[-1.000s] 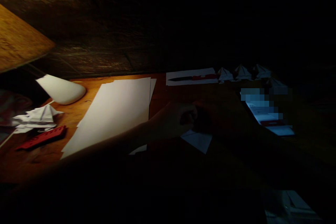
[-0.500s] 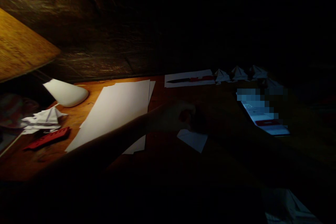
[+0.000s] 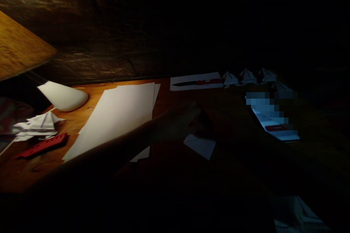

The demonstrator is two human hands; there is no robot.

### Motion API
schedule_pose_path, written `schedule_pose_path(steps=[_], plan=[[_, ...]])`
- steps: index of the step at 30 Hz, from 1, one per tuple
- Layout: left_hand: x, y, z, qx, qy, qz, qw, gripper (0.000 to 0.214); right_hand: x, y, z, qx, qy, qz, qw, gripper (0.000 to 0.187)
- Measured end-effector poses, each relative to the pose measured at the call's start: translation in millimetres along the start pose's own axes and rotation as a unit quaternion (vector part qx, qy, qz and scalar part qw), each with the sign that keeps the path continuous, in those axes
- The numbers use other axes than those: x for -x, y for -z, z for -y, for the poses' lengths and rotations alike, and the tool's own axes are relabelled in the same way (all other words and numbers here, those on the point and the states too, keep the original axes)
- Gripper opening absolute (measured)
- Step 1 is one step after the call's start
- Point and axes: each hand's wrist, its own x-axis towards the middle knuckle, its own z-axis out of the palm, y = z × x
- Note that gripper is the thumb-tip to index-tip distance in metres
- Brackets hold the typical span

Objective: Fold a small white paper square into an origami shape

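Observation:
My left hand reaches in over the middle of the table, its fingers curled closed at the upper edge of a small folded piece of paper. Against it, in deep shadow, my right hand meets the same edge; its fingers show only dimly but look bent in on the paper. The lower part of the paper sticks out beneath both hands, with pointed corners. Under my left forearm lies a stack of white paper sheets.
A red-handled knife rests on paper strips at the back, beside several folded paper shapes. A lit phone lies right. At left stand a lamp, crumpled paper and a red notched object. More paper shows lower right.
The view has shifted slightly, so things at the left sit a little further left. My hands have turned slightly at the folded paper, which stays nearly in place.

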Motion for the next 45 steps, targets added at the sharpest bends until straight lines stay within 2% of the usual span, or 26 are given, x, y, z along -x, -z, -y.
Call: schedule_pose_path(steps=[5, 8, 12, 16, 24, 31, 34, 36, 38, 40, 42, 45], plan=[[0.2, -0.9, 17.6, -0.065, 0.052, -0.004, 0.997, 0.039, -3.3, -5.1, -6.4, -0.002, -0.02, 0.003, 1.0, 0.059], [0.1, -5.1, 27.4, -0.046, 0.071, 0.003, 0.996, 0.048, -5.0, -1.6, -4.8, -0.001, -0.023, 0.009, 1.0, 0.057], [1.7, -7.2, 29.0, -0.028, 0.087, -0.01, 0.996, 0.055, -5.5, 4.1, 1.0, -0.006, -0.038, 0.026, 0.999, 0.051], [2.6, -3.3, 28.1, -0.007, 0.082, -0.009, 0.997, 0.054, -5.0, 2.9, 0.3, 0.005, -0.032, 0.022, 0.999, 0.059], [-0.7, 2.0, 42.3, 0.045, 0.045, 0.028, 0.998, 0.047, -3.3, -1.1, -3.0, 0.039, -0.013, -0.007, 0.999, 0.053], [-0.6, 2.9, 33.9, 0.032, 0.053, 0.017, 0.998, 0.045, -2.7, -2.4, -1.0, 0.04, -0.027, -0.008, 0.999, 0.051], [1.8, 3.8, 35.2, 0.047, 0.018, 0.01, 0.999, 0.041, -2.0, -0.9, -2.8, 0.019, -0.021, -0.008, 1.0, 0.057], [5.6, 5.1, 35.2, 0.058, -0.029, 0.005, 0.998, 0.034, -1.7, 0.8, -6.0, 0.0, -0.01, -0.002, 1.0, 0.064], [10.8, 5.8, 33.0, 0.055, -0.102, 0.005, 0.993, 0.02, -1.5, 2.3, -10.2, -0.01, -0.009, 0.006, 1.0, 0.066], [15.9, 4.1, 29.5, 0.024, -0.194, -0.004, 0.981, 0.005, -1.2, 3.4, -14.3, -0.009, -0.012, 0.008, 1.0, 0.059], [19.4, -0.7, 26.9, -0.022, -0.251, -0.033, 0.967, 0.015, -1.1, 4.4, -17.5, -0.007, 0.005, 0.01, 1.0, 0.052], [20.1, -10.7, 26.5, -0.035, -0.287, -0.072, 0.954, 0.023, -1.8, 7.3, -19.4, -0.003, 0.037, 0.009, 0.999, 0.056]])
